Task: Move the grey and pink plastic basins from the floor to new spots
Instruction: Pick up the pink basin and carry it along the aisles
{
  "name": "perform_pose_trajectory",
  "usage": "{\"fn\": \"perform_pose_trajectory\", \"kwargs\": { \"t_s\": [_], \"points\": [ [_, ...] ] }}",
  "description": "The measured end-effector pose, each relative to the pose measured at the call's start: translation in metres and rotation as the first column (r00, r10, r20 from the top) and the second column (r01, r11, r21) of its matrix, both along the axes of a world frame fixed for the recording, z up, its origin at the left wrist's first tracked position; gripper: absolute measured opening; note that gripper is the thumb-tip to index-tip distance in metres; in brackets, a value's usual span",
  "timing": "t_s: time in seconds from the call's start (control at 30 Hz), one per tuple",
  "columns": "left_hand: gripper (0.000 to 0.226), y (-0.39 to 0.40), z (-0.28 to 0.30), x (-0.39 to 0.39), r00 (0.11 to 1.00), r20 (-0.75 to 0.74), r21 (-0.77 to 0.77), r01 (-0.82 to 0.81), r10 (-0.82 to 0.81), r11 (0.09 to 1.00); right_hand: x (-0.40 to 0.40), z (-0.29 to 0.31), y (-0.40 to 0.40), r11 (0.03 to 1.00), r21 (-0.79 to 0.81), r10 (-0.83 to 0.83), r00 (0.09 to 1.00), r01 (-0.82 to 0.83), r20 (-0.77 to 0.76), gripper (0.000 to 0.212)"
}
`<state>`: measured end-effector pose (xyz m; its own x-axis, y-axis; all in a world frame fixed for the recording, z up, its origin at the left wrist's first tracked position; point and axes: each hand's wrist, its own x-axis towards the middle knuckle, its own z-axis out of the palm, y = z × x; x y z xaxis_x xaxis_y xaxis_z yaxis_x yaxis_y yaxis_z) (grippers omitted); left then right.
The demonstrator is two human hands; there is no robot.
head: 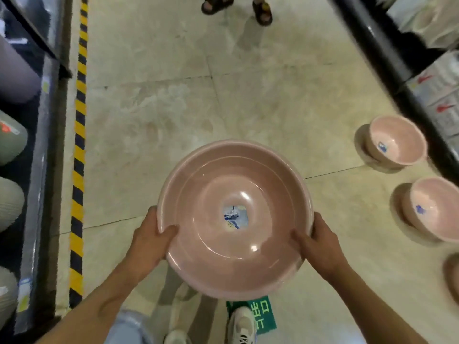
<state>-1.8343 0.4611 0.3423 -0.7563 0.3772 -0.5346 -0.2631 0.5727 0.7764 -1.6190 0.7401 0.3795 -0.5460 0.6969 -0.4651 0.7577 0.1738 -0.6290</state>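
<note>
A large round pink basin is held level above the floor in front of me, with a blue and white label at its bottom. My left hand grips its left rim, thumb inside. My right hand grips its right rim the same way. Two smaller pink basins stand on the floor at the right, one farther and one nearer. The edge of a third shows at the right border. No grey basin is visible.
A dark shelf rack with pale bins runs along the left behind a yellow and black floor stripe. Another rack with boxed goods lines the right. A person's sandalled feet stand ahead. A green floor sign lies by my shoe.
</note>
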Motion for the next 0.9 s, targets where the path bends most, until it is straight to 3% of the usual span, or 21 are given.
{"fn": "perform_pose_trajectory", "kwargs": {
  "t_s": [0.27, 0.4, 0.57, 0.9],
  "points": [
    [0.022, 0.182, 0.044, 0.091, 0.915, -0.044, 0.025, 0.402, -0.401, 0.915, 0.181, 0.047, 0.068, 0.915, 0.006, -0.403, 0.914, 0.404, -0.054, 0.023],
    [0.024, 0.257, 0.051, 0.151, 0.833, -0.034, 0.010, 0.552, -0.552, 0.833, 0.262, 0.048, 0.090, 0.835, -0.047, -0.550, 0.831, 0.548, -0.083, 0.042],
    [0.020, 0.339, 0.060, 0.214, 0.743, -0.036, -0.018, 0.668, -0.668, 0.744, 0.342, 0.042, 0.121, 0.730, -0.110, -0.682, 0.730, 0.675, -0.049, 0.037],
    [0.019, 0.513, 0.059, 0.358, 0.591, -0.077, -0.040, 0.803, -0.803, 0.595, 0.490, 0.037, 0.215, 0.490, -0.089, -0.871, 0.492, 0.867, -0.003, 0.028]
  ]
}}
